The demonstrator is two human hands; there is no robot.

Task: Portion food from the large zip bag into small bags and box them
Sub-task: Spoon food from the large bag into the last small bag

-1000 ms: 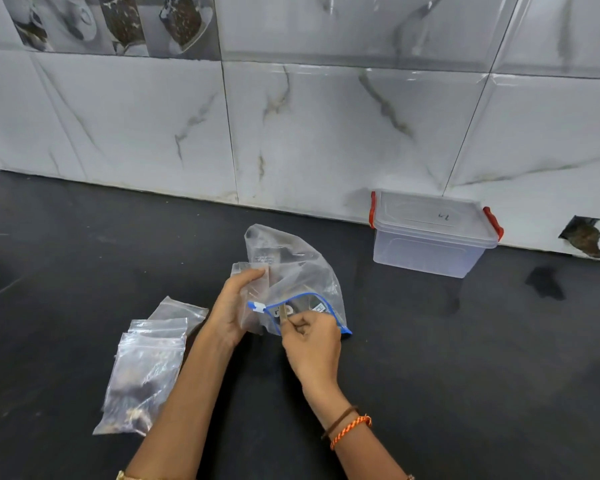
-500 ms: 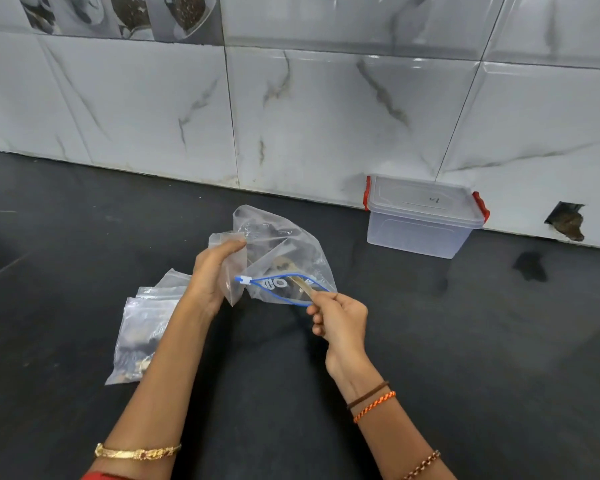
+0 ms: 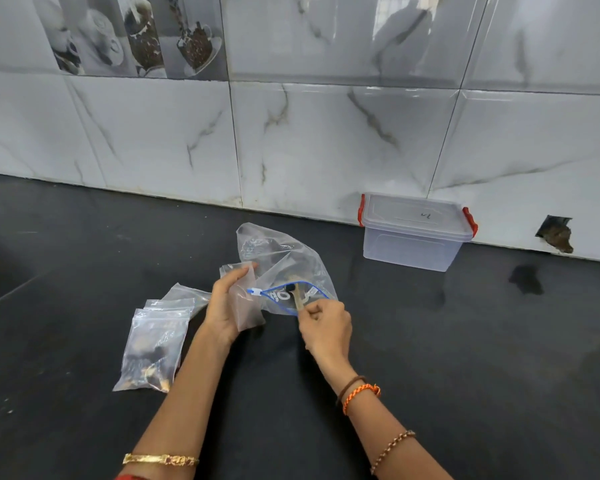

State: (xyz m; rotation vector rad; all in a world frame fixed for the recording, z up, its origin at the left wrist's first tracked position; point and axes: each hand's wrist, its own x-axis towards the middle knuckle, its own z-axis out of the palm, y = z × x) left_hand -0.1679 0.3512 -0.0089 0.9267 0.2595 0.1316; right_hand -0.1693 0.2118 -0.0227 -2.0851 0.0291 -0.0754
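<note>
**Spoon in the big bag, small bag in my left hand**

The black counter [image 3: 465, 375] runs back to a wall of white marbled tiles [image 3: 326, 143]. Against that wall, to my right and well apart from my hands, stands one clear plastic box [image 3: 413, 244] with its lid shut and a red clip at each end. A dark smudge [image 3: 527, 282] marks the counter to the right of the box, and a broken hole [image 3: 555, 233] shows low in the tile beyond it. Nothing lies between my hands and the box.

My left hand [image 3: 224, 306] is raised just above the counter, thumb on top and fingers curled underneath, gripping one empty small bag [image 3: 245, 299] by its side so it hangs next to the big bag's mouth. My right hand [image 3: 326, 327] is close beside it, fingers curled tight round the handle of a wooden spoon [image 3: 297, 297], whose end pokes into the open blue-edged mouth of the large zip bag [image 3: 284, 265]. That bag sits crumpled on the counter just behind my hands; a little brownish food shows inside it.

To my left, just beside my forearm, lies a loose pile of small bags [image 3: 153, 344]. I count at least three, overlapping; the front one holds dark and pale bits of food. I wear one gold bangle [image 3: 160, 459] on my left wrist and three bands on the right.
</note>
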